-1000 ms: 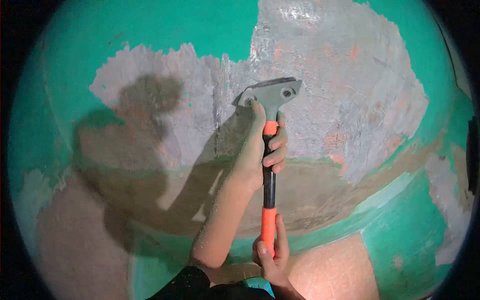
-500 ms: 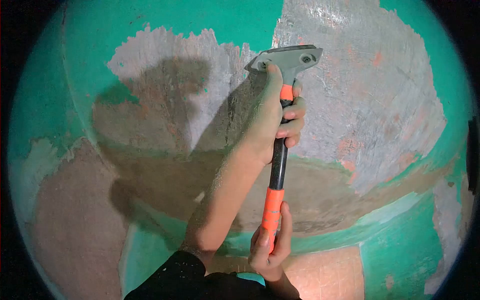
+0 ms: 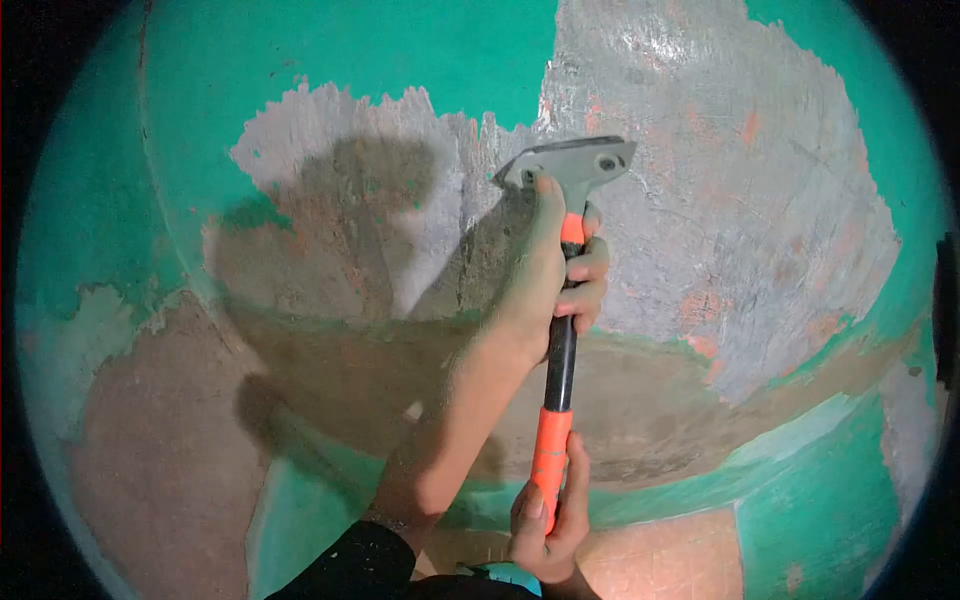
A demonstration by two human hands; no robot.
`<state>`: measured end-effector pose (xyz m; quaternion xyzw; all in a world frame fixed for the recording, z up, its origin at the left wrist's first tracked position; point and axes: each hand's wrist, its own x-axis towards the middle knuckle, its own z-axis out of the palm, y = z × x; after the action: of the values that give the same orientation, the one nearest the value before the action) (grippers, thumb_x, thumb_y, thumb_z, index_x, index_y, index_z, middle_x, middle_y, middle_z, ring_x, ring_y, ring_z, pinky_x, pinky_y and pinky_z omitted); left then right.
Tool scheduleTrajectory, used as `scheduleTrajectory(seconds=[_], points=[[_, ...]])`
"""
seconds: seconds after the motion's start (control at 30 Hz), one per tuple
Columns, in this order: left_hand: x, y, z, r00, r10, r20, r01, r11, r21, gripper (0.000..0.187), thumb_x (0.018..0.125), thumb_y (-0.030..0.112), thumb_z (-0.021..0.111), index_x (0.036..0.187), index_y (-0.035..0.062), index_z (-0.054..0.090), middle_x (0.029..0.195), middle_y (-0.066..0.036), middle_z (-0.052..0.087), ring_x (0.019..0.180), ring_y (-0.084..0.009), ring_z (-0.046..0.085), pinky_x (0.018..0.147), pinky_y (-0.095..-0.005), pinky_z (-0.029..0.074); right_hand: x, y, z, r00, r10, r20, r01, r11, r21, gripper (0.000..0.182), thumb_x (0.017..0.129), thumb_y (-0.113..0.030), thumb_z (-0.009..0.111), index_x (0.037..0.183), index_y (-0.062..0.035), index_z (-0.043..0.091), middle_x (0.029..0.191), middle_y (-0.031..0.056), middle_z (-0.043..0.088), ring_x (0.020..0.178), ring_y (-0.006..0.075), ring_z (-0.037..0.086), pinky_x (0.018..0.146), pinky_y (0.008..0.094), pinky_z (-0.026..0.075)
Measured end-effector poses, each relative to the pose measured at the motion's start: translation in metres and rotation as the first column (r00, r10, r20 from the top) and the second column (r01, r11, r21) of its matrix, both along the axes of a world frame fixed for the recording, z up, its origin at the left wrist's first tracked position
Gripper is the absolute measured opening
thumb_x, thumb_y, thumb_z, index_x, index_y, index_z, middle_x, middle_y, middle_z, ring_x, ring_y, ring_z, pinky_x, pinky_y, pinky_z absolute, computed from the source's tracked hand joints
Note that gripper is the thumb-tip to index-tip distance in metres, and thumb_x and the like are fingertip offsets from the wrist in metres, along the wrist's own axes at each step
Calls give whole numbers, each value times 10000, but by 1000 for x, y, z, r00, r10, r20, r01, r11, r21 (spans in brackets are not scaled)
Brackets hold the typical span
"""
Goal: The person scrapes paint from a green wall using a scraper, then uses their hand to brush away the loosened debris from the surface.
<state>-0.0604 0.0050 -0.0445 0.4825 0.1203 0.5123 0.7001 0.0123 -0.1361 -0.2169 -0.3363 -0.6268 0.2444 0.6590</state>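
A long-handled scraper [image 3: 562, 370] stands nearly upright in front of me, with a wide grey head and a black shaft between orange sections. My left hand [image 3: 545, 270] is closed round the upper shaft, its thumb laid up against the scraper head and its fingers wrapping the right side. Lower down, my right hand [image 3: 552, 520] grips the orange handle end. The blade edge overlaps the patchy, stripped grey part of the wall [image 3: 720, 200], just below the edge of the green paint [image 3: 450, 50].
Shadows of my head and arms fall on the wall's left part. A brown curved band [image 3: 640, 410] crosses below the grey patch. Tan tile-like surface [image 3: 665, 555] shows at the bottom, beside more green paint [image 3: 820, 500]. A dark object [image 3: 945, 310] stands at the right edge.
The scraper and both hands have moved downward in view, the head dropping further below the green paint edge. Both hands keep their grip. The view has shifted slightly.
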Motion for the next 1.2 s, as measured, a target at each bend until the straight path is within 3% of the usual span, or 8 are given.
scheduleTrajectory(seconds=[0.1,0.27,0.43,0.57,0.7,0.9,1.07,1.2], points=[[1,1,15,998,43,40,-44,999,26,566,884,710,292,841,163,430,547,78,310,358,-44,223,363,-234,237,0,-3,14,1000,27,-10,-27,1000,6,591,889,-102,473,1375,139,237,1092,250,574,679,172,574,626,284,478],[-2,-2,-5,1000,30,1,-30,999,24,558,893,697,292,850,159,434,559,75,325,365,-44,239,373,-232,255,-1,-4,4,999,47,-24,-48,999,-20,599,887,-95,472,1387,128,229,1123,248,566,681,172,578,625,281,477],[2,3,25,994,70,85,-77,994,81,513,922,635,331,878,138,449,538,85,295,338,-30,235,334,-222,272,2,9,22,998,62,-24,-61,998,26,605,878,-76,468,1398,112,223,1162,257,558,704,168,590,642,280,483],[5,-5,8,998,50,34,-48,998,-38,515,919,638,335,876,137,451,542,84,303,333,-40,239,334,-237,273,2,0,14,999,36,-13,-36,999,15,608,874,-64,466,1401,110,219,1195,265,548,691,156,587,631,277,481],[5,4,13,996,6,92,-10,999,47,528,906,655,341,873,139,448,543,82,311,327,-35,234,328,-229,271,7,2,19,999,29,15,-30,999,36,610,877,-76,470,1400,113,218,1210,266,543,659,152,584,602,277,477],[5,-5,4,997,49,58,-48,999,-20,511,922,631,336,877,135,447,550,83,314,330,-23,241,320,-224,265,5,-4,14,999,50,1,-50,999,-6,602,880,-74,467,1394,121,221,1213,279,537,638,162,596,577,283,478],[3,-1,20,998,57,24,-59,996,62,545,903,684,289,843,159,422,562,74,324,376,-43,244,394,-226,250,2,8,22,1000,18,10,-19,995,99,603,967,-179,413,1437,78,136,788,43,530,529,41,411,472,193,333],[1,-1,8,1000,27,16,-28,997,68,540,910,674,289,854,154,424,568,74,330,381,-42,258,398,-224,260,4,1,17,998,56,7,-56,996,66,586,964,-153,408,1436,78,148,809,52,539,531,37,410,471,190,330]])
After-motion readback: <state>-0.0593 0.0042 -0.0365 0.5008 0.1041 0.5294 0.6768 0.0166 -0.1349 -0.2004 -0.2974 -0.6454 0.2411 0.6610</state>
